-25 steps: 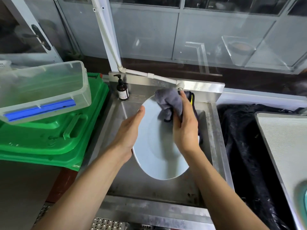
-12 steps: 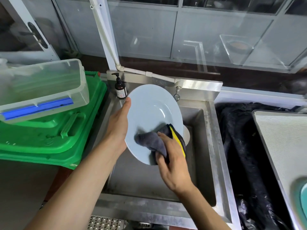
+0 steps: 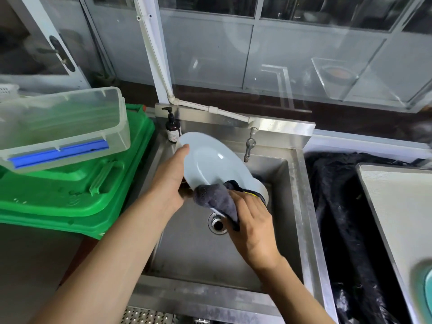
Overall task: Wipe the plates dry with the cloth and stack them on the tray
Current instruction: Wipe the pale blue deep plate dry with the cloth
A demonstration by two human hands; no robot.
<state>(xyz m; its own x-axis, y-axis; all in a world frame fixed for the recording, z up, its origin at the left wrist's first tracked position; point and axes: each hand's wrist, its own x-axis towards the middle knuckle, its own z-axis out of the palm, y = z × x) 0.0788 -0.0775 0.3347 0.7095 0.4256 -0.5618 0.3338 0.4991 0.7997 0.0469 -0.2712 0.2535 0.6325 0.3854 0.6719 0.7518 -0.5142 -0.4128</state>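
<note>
Soft daylight, window glare, wide-angle edge distortion

A single head-worn camera looks forward and steeply down from above the steel sink (image 3: 294, 183), close enough that both forearms enter from the bottom edge. Its wide angle (straight edges bow near the borders) also takes in the glazed partition (image 3: 304, 54) behind.

I see open room in the sink basin (image 3: 191, 251) below my hands, around the drain (image 3: 217, 223). Tap (image 3: 249, 146) hangs just beyond the plate (image 3: 210, 163) rim, soap bottle (image 3: 173, 127) crowds the back-left corner. Green crates (image 3: 70, 190) with a clear tub (image 3: 63, 127) block the left; black sheeting (image 3: 346, 218) fills the right.
</note>
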